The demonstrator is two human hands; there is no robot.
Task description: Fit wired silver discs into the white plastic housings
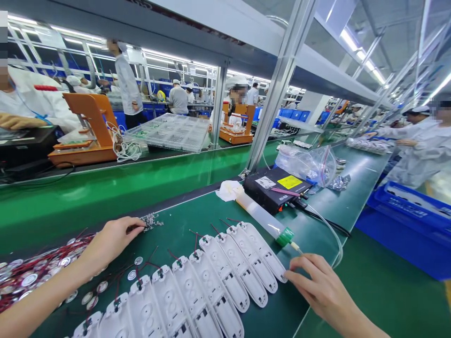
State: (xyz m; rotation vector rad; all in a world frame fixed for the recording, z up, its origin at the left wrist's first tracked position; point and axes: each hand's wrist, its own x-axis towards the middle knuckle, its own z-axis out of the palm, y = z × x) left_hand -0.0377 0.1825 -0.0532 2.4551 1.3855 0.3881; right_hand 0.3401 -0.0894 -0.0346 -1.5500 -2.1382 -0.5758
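My left hand (114, 241) reaches over the green bench, thumb and forefinger pinched together at the edge of a small pile of tiny metal parts (152, 222). Whatever lies between those fingertips is too small to make out. A row of white plastic shells (190, 286) lies side by side, slightly overlapping, with short red wires at their upper ends. My right hand (319, 284) is beside the lower tip of the rightmost shell (262, 253), fingers bent and apart, the fingertips at or very near that tip. Round metal discs with red wires (30, 280) are heaped under my left forearm.
Behind the shells lies a translucent tube with a green cap (284, 237), near a black control box (276, 188) and crumpled white tissue (229, 190). Plastic bags (306, 162) sit farther back. A metal post (278, 89) rises at the bench edge. Blue crates (405, 206) and co-workers (419, 136) are right.
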